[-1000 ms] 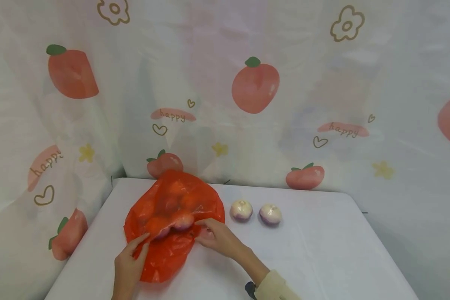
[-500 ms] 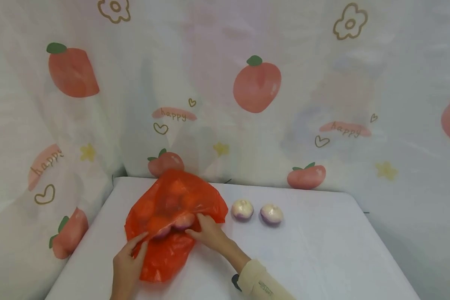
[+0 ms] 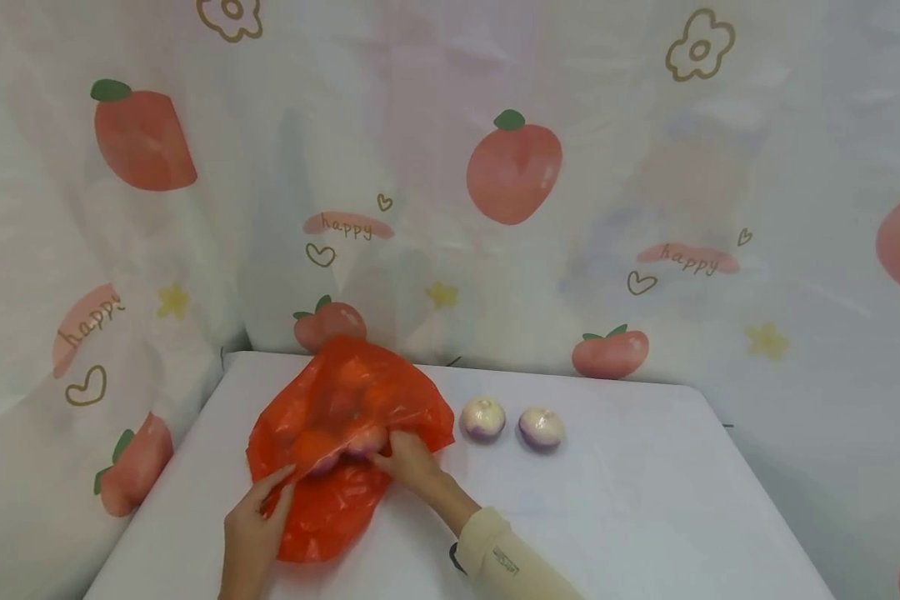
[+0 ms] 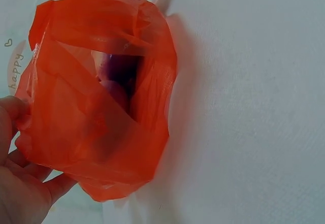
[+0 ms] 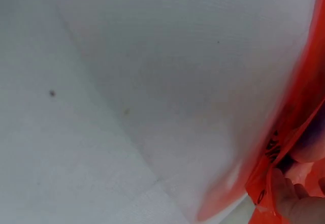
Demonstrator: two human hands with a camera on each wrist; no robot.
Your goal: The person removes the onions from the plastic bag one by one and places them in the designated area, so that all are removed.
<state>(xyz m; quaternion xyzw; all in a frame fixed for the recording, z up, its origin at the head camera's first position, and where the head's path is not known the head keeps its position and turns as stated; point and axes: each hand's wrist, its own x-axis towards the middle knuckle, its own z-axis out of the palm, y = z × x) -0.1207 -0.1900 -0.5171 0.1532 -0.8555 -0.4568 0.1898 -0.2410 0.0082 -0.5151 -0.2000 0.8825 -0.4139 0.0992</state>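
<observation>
A red-orange plastic bag (image 3: 345,417) lies on the white table (image 3: 645,500) with several round things showing through it. My left hand (image 3: 279,490) pinches the bag's near edge and holds its mouth up; in the left wrist view this left hand (image 4: 23,178) grips the bag (image 4: 96,112) from below. My right hand (image 3: 390,450) reaches into the mouth, fingers curled round a pale purple onion (image 3: 362,442). In the right wrist view the fingertips (image 5: 299,206) show beside the bag's plastic (image 5: 304,102). A dark purple onion (image 4: 121,71) sits deep in the bag.
Two more onions lie on the table to the right of the bag, one (image 3: 483,417) closer to it and one (image 3: 542,427) further off. A fruit-print curtain (image 3: 510,167) hangs behind and to the left of the table.
My right hand has slid left from the bag's right edge into its mouth, onto the onion. The left hand has kept its hold on the near edge.
</observation>
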